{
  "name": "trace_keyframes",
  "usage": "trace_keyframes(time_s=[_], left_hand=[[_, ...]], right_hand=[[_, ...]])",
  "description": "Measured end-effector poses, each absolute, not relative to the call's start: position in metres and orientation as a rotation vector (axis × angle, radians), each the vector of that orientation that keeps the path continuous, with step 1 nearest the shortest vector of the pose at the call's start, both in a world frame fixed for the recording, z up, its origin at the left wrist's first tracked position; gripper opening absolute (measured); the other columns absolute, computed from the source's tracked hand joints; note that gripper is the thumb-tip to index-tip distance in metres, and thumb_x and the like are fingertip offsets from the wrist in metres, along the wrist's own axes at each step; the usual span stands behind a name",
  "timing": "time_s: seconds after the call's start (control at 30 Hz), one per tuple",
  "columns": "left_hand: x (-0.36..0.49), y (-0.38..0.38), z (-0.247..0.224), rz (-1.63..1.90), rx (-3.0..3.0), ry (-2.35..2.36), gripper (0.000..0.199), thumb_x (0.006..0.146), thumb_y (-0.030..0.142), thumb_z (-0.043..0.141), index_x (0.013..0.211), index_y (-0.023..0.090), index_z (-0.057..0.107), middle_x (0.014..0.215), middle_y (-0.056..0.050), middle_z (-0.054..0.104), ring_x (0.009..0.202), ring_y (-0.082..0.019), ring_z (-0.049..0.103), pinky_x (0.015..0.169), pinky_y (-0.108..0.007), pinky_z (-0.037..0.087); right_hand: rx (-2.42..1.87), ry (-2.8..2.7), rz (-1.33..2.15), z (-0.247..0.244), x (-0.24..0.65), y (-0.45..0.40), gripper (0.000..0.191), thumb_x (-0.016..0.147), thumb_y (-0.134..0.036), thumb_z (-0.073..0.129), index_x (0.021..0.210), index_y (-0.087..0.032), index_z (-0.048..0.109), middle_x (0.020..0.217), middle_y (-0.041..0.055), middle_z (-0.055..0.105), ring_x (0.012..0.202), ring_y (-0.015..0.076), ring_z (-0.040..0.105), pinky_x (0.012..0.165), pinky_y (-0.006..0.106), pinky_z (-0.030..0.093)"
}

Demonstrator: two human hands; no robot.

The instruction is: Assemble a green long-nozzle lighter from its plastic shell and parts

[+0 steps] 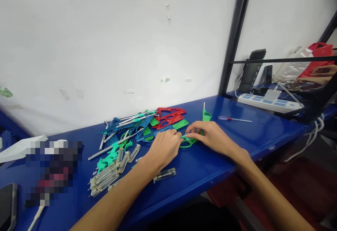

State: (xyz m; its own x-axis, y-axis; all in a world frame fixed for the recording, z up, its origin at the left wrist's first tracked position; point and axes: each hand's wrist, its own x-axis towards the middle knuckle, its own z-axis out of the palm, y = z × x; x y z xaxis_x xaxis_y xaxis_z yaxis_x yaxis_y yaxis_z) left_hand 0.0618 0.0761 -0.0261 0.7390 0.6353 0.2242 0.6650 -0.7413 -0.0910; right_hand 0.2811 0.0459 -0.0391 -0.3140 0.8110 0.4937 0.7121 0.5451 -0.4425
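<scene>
At the middle of the table my left hand [166, 147] is closed, its fingertips on the left edge of a green plastic lighter shell half [187, 144] with an open loop. My right hand [207, 135] reaches in from the right, thumb and index finger pinched on a small teal trigger piece [186, 136] at the shell. Part of the shell is hidden under the fingers. Just behind my right hand lies a green lighter body [206, 115] with a metal tip. A clear fuel tank [165, 174] rests below my left hand.
Red shell halves [171, 119], blue shell halves [147, 127], metal tubes [104, 151], teal triggers [109, 159] and clear tanks [104, 180] are heaped to the left. A screwdriver [234, 119] lies right. A black frame [229, 48] and power strip [268, 102] stand beyond; another person's hand [322, 71] shows.
</scene>
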Motion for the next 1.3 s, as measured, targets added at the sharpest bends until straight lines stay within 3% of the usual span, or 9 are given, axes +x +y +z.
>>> trace_keyframes(time_s=[0.83,1.1,1.3], left_hand=[[0.0632,0.0712,-0.0246,-0.228,-2.749,-1.059,0.024,0.108,0.025,0.045,0.105,0.017,0.068,0.101,-0.008,0.072,0.095,-0.025,0.072,0.071,-0.030,0.051],[0.0633,0.0718,-0.0256,-0.241,-2.738,-1.043,0.026,0.108,0.036,0.047,0.119,0.019,0.065,0.108,-0.008,0.072,0.100,-0.025,0.072,0.071,-0.030,0.051],[0.0644,0.0733,-0.0277,-0.236,-2.732,-1.007,0.024,0.109,0.033,0.046,0.114,0.019,0.064,0.105,-0.008,0.073,0.099,-0.024,0.072,0.067,-0.027,0.047]], right_hand=[[-1.167,-2.136,0.211,-0.0408,0.2804,0.0453,0.027,0.105,-0.042,0.061,0.105,-0.017,0.069,0.095,0.0024,0.068,0.083,0.0162,0.066,0.081,0.036,0.057],[-1.171,-2.112,0.229,-0.0412,0.2802,0.0445,0.029,0.104,-0.044,0.061,0.106,-0.017,0.069,0.094,0.0024,0.068,0.084,0.0165,0.066,0.082,0.037,0.056],[-1.179,-2.041,0.311,-0.0388,0.2788,0.0410,0.034,0.106,-0.049,0.056,0.107,-0.017,0.069,0.099,0.0043,0.070,0.087,0.0175,0.067,0.085,0.038,0.057]])
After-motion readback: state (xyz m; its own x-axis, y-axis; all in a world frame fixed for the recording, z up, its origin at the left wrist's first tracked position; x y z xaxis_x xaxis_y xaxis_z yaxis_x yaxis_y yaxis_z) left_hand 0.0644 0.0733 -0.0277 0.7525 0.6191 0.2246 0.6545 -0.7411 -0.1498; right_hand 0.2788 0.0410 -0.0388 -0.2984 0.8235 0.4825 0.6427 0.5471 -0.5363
